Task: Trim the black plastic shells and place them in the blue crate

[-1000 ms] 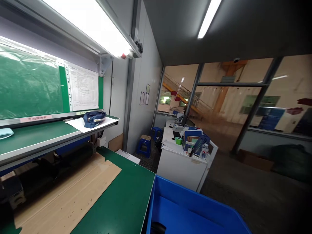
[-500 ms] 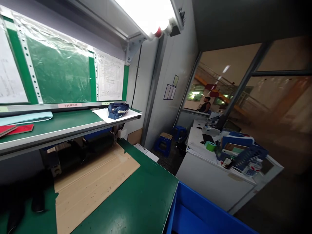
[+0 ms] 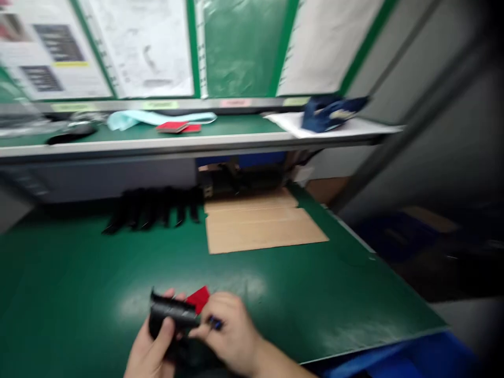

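Observation:
My left hand [image 3: 155, 344] is wrapped round a black, curved, hollow part [image 3: 172, 311], which looks like plastic, with its thumb across the near side. At the right end of that part is my right hand [image 3: 232, 328], its fingers closed on a small dark tool with a blue bit [image 3: 214, 322]. Motion blur hides the tool's exact kind, and I cannot tell whether its tip touches the part. A red piece [image 3: 199, 299] shows just behind the hands; whether it lies on the green table [image 3: 98, 294] or is held I cannot tell.
Several black parts [image 3: 153, 207] stand in a row at the table's back, beside a cardboard sheet [image 3: 260, 231]. A shelf [image 3: 236, 137] above carries a light-blue strip [image 3: 157, 119], red pads [image 3: 177, 127] and a dark-blue pouch [image 3: 331, 113]. A blue bin [image 3: 425, 357] sits at front right.
My view has swung left from the room on the right to the table. Both hands, the black part and the red piece are now in sight.

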`<state>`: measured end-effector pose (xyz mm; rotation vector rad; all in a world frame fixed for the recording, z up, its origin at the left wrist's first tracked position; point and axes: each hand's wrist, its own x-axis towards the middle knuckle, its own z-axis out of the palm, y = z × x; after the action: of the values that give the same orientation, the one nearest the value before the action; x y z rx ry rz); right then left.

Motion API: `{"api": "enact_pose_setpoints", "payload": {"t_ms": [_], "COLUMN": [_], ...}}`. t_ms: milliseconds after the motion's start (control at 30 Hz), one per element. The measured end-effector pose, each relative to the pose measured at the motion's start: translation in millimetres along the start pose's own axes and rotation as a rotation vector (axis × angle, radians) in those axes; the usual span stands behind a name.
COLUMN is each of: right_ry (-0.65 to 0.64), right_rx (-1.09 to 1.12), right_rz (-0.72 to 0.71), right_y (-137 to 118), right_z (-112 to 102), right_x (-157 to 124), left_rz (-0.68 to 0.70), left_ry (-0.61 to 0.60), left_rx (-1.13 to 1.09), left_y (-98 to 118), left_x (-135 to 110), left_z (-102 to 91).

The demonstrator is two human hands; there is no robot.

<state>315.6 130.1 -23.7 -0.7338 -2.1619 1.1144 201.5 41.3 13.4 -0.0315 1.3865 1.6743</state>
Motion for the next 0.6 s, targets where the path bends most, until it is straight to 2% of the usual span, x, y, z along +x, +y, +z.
{"api": "enact_pose_setpoints", "payload": {"t_ms": [133, 233, 400, 600], "right_ry": [-0.107, -0.156, -0.154, -0.176], "right_rx": [-0.078, -0.168, -0.388, -0.559], "right_rz": [-0.064, -0.138, -0.203, -0.226], "right_y": [-13.4, -21.3, -27.6, -29.2], "right_z": [-10.9, -12.1, -3.7, 2.3], "right_x": [4.1, 4.1, 3.5, 7.5], "left_rz": [0.137, 0.178, 0.202, 0.218], "left_ry": [-0.225, -0.312, -0.324, -0.314], "left_rx": [-0.066, -0.057, -0.007, 0.009], "left_y": [1.3, 2.4, 4.8, 7.7], "left_x": [7.4, 3.1, -2.5, -2.7], "left_z": [-26.8, -41.1, -56.3, -63.8]}}
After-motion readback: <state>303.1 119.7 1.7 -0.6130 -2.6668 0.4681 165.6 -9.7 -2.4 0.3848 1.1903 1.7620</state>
